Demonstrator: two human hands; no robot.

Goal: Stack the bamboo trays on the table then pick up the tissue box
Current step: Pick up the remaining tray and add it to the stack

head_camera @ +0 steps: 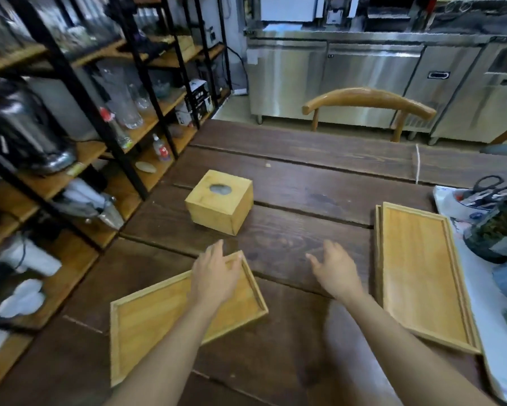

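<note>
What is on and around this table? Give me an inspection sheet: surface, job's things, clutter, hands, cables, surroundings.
Surface: dark brown plank table, bare in the middle.
Job's things: square bamboo tissue box upright, untouched; shallow bamboo tray near left lies askew; long bamboo tray on the right sits on what looks like another tray, whose edge shows along its left side.
Clutter: black-handled scissors, dark patterned jar and white sheet at the right edge.
Hands: left hand open over the near tray's far corner; right hand open above bare table.
Cables: thin white cord across the far planks.
Surroundings: black-framed wooden shelving, curved wooden chair back, stainless steel cabinets.
</note>
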